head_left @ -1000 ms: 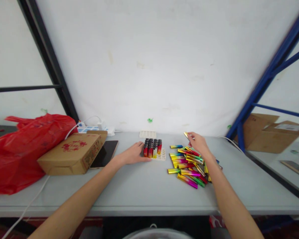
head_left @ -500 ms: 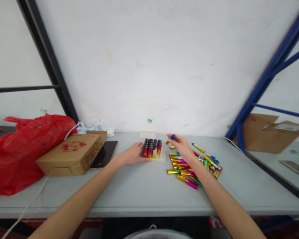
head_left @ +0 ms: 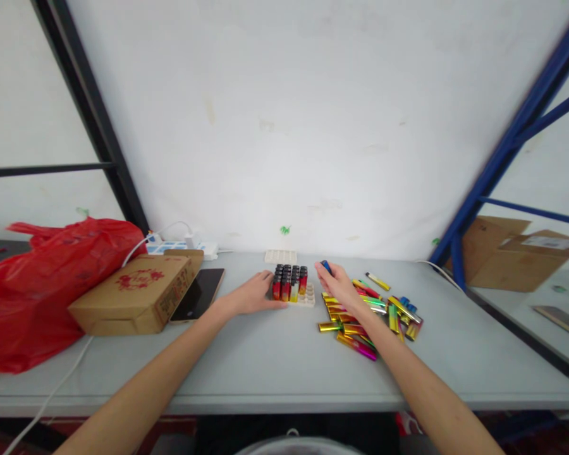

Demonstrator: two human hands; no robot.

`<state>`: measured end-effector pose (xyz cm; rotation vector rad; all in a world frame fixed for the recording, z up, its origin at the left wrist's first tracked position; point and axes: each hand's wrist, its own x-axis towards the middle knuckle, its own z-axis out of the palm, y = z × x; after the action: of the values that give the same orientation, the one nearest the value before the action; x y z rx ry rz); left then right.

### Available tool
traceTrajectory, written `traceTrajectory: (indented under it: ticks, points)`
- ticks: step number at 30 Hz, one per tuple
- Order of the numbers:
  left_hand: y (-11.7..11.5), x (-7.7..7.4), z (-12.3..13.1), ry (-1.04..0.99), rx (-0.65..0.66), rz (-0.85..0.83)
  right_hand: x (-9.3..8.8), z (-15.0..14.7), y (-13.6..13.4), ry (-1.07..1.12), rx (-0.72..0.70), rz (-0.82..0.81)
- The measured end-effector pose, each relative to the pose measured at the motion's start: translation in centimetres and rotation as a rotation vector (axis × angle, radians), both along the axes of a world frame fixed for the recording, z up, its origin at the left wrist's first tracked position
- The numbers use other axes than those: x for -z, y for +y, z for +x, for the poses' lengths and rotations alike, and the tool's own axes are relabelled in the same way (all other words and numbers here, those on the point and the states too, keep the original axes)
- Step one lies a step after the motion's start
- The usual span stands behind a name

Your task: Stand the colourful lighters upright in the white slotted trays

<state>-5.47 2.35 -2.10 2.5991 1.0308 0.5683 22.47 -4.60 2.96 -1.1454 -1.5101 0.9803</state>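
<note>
A white tray (head_left: pixel 308 299) near the back of the table holds several upright lighters (head_left: pixel 290 282) with black tops. My left hand (head_left: pixel 250 294) lies flat against the tray's left side, fingers spread. My right hand (head_left: pixel 336 283) hovers just right of the tray, pinching a lighter with a blue end (head_left: pixel 325 265) between its fingertips. A heap of shiny multicoloured lighters (head_left: pixel 367 313) lies on the table to the right, under and past my right wrist.
A cardboard box (head_left: pixel 135 292), a phone (head_left: pixel 199 292) and a red plastic bag (head_left: pixel 38 278) sit at the left. A power strip (head_left: pixel 183 245) and a spare white tray (head_left: pixel 281 256) lie by the wall. A blue rack post (head_left: pixel 502 151) rises at the right.
My right hand has come left from the far side of the lighter heap to beside the tray, now holding a blue-ended lighter. The left hand has stayed put.
</note>
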Motion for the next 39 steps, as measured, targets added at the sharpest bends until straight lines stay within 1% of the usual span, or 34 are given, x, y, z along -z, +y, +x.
traceTrajectory:
  ticks: [3,5,11,17,21,25,28,30,31,32,36,37,39]
  points:
    - [0.0,-0.1,0.0,0.003,0.004,0.009,0.2,0.2,0.1,-0.164,0.105,0.170]
    - [-0.1,-0.2,0.0,0.003,0.015,0.011,0.4,0.2,0.2,-0.221,0.158,0.222]
    - [-0.1,-0.3,0.0,0.011,0.022,0.003,0.5,0.1,0.2,-0.310,0.230,0.218]
    - [0.1,0.0,0.0,0.017,0.025,0.017,0.7,0.0,0.4,-0.352,0.275,0.243]
    - [0.3,0.4,-0.1,0.009,0.017,0.016,0.7,-0.1,0.4,-0.445,0.253,0.278]
    - [0.5,0.8,-0.2,0.009,0.009,0.027,0.3,-0.1,0.0,-0.534,0.169,0.298]
    - [0.6,0.9,-0.2,0.015,0.011,0.041,0.0,0.0,-0.3,-0.631,0.093,0.388]
    - [0.5,0.8,-0.1,0.024,0.017,0.045,-0.1,0.1,-0.5,-0.733,0.080,0.464]
    - [0.4,0.7,-0.1,0.028,0.019,0.045,-0.2,0.1,-0.5,-0.790,0.084,0.472]
    - [0.3,0.5,-0.1,0.031,0.020,0.045,-0.3,0.1,-0.6,-0.847,0.095,0.450]
    - [0.0,0.1,0.0,0.034,0.013,0.040,-0.4,-0.1,-0.8,-1.006,0.177,0.247]
    - [-0.1,0.0,0.0,0.033,0.013,0.040,-0.4,-0.2,-0.9,-1.022,0.194,0.218]
    - [-0.2,-0.1,0.1,0.026,0.010,0.045,-0.4,-0.4,-0.9,-1.039,0.218,0.215]
